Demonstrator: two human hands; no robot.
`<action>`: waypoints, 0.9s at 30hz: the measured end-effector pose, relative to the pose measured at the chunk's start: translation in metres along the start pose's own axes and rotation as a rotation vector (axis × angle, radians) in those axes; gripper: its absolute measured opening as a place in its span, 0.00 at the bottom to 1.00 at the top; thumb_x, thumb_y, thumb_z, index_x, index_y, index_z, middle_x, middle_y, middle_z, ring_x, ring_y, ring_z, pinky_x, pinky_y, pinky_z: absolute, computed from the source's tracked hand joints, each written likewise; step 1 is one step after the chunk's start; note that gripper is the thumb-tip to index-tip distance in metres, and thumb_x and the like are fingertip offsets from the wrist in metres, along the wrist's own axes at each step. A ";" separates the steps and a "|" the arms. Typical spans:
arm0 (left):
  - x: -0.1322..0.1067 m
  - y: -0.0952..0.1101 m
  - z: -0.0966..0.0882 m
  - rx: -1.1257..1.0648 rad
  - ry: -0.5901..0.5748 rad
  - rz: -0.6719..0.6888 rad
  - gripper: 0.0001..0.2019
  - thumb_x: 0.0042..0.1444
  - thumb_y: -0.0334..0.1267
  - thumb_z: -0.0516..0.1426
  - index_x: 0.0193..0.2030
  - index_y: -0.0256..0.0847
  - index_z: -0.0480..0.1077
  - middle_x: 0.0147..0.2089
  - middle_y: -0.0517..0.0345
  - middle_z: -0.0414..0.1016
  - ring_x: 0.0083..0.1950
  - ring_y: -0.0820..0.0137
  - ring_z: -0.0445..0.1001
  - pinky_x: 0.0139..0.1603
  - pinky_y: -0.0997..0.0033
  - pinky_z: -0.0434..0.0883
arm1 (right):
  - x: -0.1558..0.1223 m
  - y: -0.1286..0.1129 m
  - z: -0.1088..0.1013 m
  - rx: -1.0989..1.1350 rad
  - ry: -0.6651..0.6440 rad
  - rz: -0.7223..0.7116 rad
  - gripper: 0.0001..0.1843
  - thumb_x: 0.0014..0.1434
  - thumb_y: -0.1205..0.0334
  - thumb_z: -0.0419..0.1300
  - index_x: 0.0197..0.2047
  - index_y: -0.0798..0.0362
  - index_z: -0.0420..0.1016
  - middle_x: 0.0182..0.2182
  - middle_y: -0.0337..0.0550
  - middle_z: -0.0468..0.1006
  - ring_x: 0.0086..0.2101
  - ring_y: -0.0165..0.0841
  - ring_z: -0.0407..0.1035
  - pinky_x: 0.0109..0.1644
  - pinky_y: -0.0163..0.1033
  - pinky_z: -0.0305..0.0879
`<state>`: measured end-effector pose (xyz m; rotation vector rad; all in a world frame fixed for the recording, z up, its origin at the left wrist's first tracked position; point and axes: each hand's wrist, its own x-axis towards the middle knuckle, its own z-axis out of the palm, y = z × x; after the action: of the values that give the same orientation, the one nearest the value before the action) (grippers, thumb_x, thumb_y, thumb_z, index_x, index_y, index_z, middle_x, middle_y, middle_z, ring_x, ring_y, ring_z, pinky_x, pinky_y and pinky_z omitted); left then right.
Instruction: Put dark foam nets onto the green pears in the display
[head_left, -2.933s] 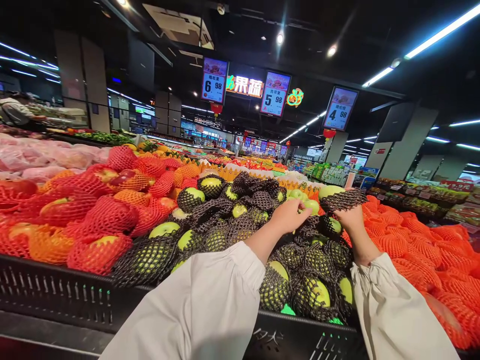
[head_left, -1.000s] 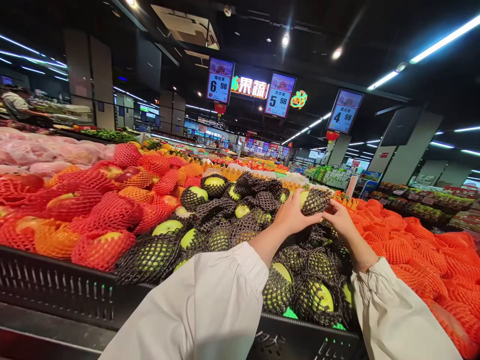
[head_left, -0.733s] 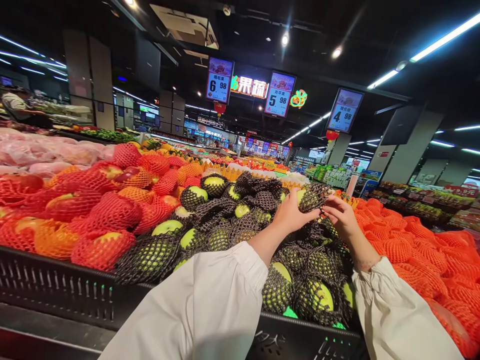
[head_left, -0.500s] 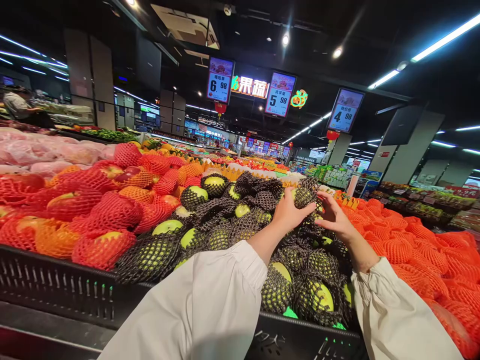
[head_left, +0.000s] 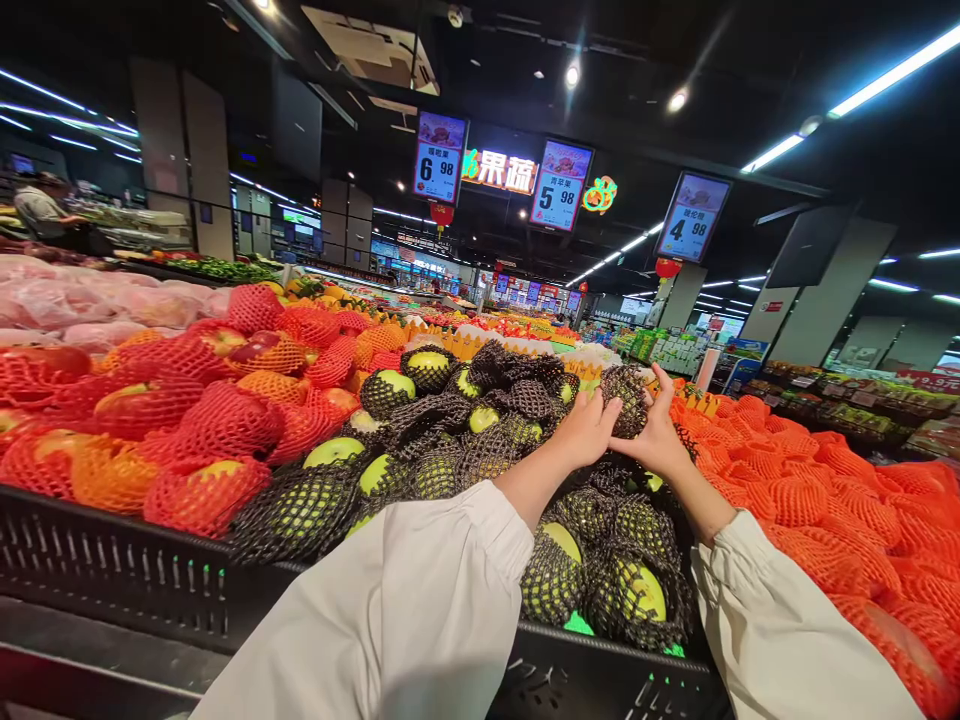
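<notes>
Both my hands cup one green apple in a black foam net (head_left: pixel 627 399), held just above the heap of netted green apples (head_left: pixel 480 450). My left hand (head_left: pixel 587 431) wraps its left side with curled fingers. My right hand (head_left: pixel 654 435) presses its right side, fingers raised around it. White sleeves cover both forearms. The heap lies in a black plastic crate (head_left: pixel 112 575) in front of me.
Red and orange netted apples (head_left: pixel 187 400) fill the left section. Orange netted fruit (head_left: pixel 810 500) fills the right. Price screens (head_left: pixel 555 186) hang overhead. A person (head_left: pixel 41 205) stands far left. More produce stands and shelves lie behind.
My right hand held an empty black net and my left reached for a bare apple. Now the apple is netted, and both hands have turned it and closed round it.
</notes>
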<state>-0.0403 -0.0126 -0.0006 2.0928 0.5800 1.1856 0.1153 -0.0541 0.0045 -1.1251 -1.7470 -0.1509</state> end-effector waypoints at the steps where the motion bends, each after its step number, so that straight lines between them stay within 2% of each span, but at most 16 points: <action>1: 0.001 0.000 0.000 0.006 0.005 0.037 0.25 0.69 0.50 0.40 0.65 0.38 0.60 0.67 0.39 0.64 0.69 0.57 0.63 0.70 0.54 0.59 | 0.000 0.001 0.000 0.008 -0.014 0.018 0.66 0.41 0.50 0.76 0.70 0.47 0.36 0.61 0.58 0.61 0.61 0.49 0.62 0.66 0.55 0.61; 3: 0.001 0.000 -0.001 0.025 0.030 0.069 0.23 0.69 0.47 0.40 0.63 0.39 0.62 0.64 0.42 0.69 0.66 0.58 0.67 0.67 0.56 0.63 | 0.000 0.004 0.001 0.009 -0.046 0.038 0.67 0.40 0.48 0.76 0.71 0.49 0.37 0.63 0.60 0.59 0.62 0.51 0.61 0.67 0.57 0.58; 6: 0.002 0.001 -0.004 0.094 0.077 0.027 0.21 0.69 0.47 0.41 0.58 0.41 0.66 0.58 0.45 0.75 0.59 0.57 0.74 0.61 0.55 0.69 | 0.000 0.013 0.004 -0.026 -0.079 0.034 0.66 0.38 0.45 0.77 0.70 0.50 0.41 0.66 0.60 0.55 0.64 0.52 0.58 0.69 0.57 0.54; 11: 0.003 0.001 -0.007 0.145 0.188 -0.047 0.22 0.70 0.50 0.40 0.45 0.42 0.71 0.48 0.46 0.79 0.51 0.56 0.76 0.55 0.55 0.71 | -0.001 0.016 0.003 -0.110 -0.086 0.105 0.59 0.37 0.45 0.76 0.65 0.49 0.49 0.58 0.56 0.66 0.55 0.52 0.67 0.63 0.58 0.62; 15: 0.007 0.000 -0.005 0.125 0.277 0.002 0.20 0.70 0.46 0.40 0.46 0.40 0.70 0.52 0.46 0.76 0.57 0.59 0.72 0.63 0.57 0.66 | -0.002 0.007 0.003 -0.133 -0.133 0.075 0.57 0.36 0.45 0.76 0.64 0.51 0.54 0.55 0.54 0.70 0.54 0.52 0.68 0.63 0.56 0.63; 17: 0.008 -0.001 -0.005 0.047 0.266 0.023 0.19 0.70 0.45 0.40 0.47 0.40 0.69 0.54 0.46 0.74 0.58 0.60 0.71 0.64 0.59 0.65 | -0.003 0.003 0.003 -0.137 -0.157 0.050 0.58 0.35 0.46 0.76 0.64 0.52 0.54 0.56 0.55 0.70 0.55 0.52 0.67 0.64 0.55 0.62; 20: 0.008 -0.001 -0.006 -0.100 0.235 -0.020 0.14 0.69 0.43 0.43 0.53 0.41 0.63 0.55 0.46 0.74 0.58 0.62 0.72 0.62 0.60 0.66 | -0.003 -0.001 0.003 -0.153 -0.160 -0.001 0.57 0.36 0.49 0.76 0.64 0.51 0.54 0.57 0.56 0.68 0.56 0.52 0.66 0.65 0.55 0.61; 22: 0.008 -0.002 -0.007 -0.181 0.261 -0.068 0.13 0.68 0.41 0.47 0.57 0.42 0.57 0.54 0.48 0.75 0.54 0.64 0.75 0.60 0.61 0.68 | -0.004 -0.004 0.002 -0.135 -0.155 -0.050 0.58 0.37 0.53 0.76 0.66 0.50 0.51 0.60 0.56 0.65 0.59 0.51 0.64 0.66 0.55 0.60; 24: 0.009 -0.002 -0.009 -0.230 0.308 -0.080 0.15 0.66 0.38 0.50 0.58 0.43 0.54 0.51 0.52 0.75 0.50 0.67 0.76 0.57 0.64 0.69 | -0.005 -0.008 0.001 -0.101 -0.159 -0.066 0.65 0.37 0.56 0.76 0.71 0.49 0.42 0.63 0.57 0.61 0.62 0.51 0.61 0.67 0.54 0.58; 26: 0.010 -0.003 -0.010 -0.224 0.308 -0.031 0.09 0.65 0.36 0.51 0.52 0.44 0.60 0.48 0.56 0.76 0.49 0.69 0.76 0.56 0.67 0.69 | -0.005 -0.011 0.000 -0.092 -0.175 -0.063 0.72 0.39 0.57 0.76 0.74 0.48 0.31 0.66 0.57 0.57 0.64 0.51 0.58 0.68 0.55 0.56; 27: 0.011 -0.004 -0.011 -0.206 0.289 -0.003 0.05 0.65 0.36 0.50 0.47 0.44 0.63 0.47 0.57 0.76 0.49 0.69 0.75 0.56 0.68 0.68 | -0.006 -0.012 0.000 -0.104 -0.187 -0.072 0.73 0.39 0.57 0.76 0.74 0.47 0.28 0.67 0.57 0.55 0.65 0.51 0.57 0.69 0.55 0.55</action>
<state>-0.0442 0.0008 0.0071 1.7619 0.5629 1.4927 0.1067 -0.0644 0.0046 -1.1826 -1.9658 -0.1876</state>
